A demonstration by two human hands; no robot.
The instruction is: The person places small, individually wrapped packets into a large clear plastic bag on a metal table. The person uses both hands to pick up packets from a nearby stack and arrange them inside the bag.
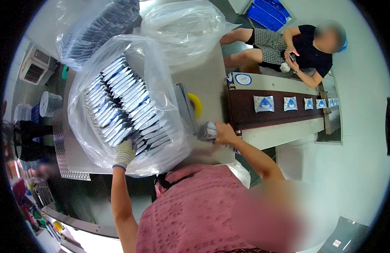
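Note:
My left hand (125,154), in a pale striped knit glove, rests with its fingers stretched against the near end of the packed rows. Those rows are small silver, white and blue sealed packets (119,105), standing on edge in two columns inside a large clear plastic bag (81,122). My right hand (225,134) is bare and closed around a few similar packets (208,131), blurred, between the bag and the conveyor. Exactly how many it holds I cannot tell. On the brown conveyor belt (262,120) lie several single packets (264,103) in a line.
A yellow tape roll (196,105) and a grey metal piece (183,103) are on the steel table (199,80) beside the bag. Another filled bag (98,33) and a crumpled clear bag (182,25) sit beyond. A seated person (309,50) works behind the conveyor.

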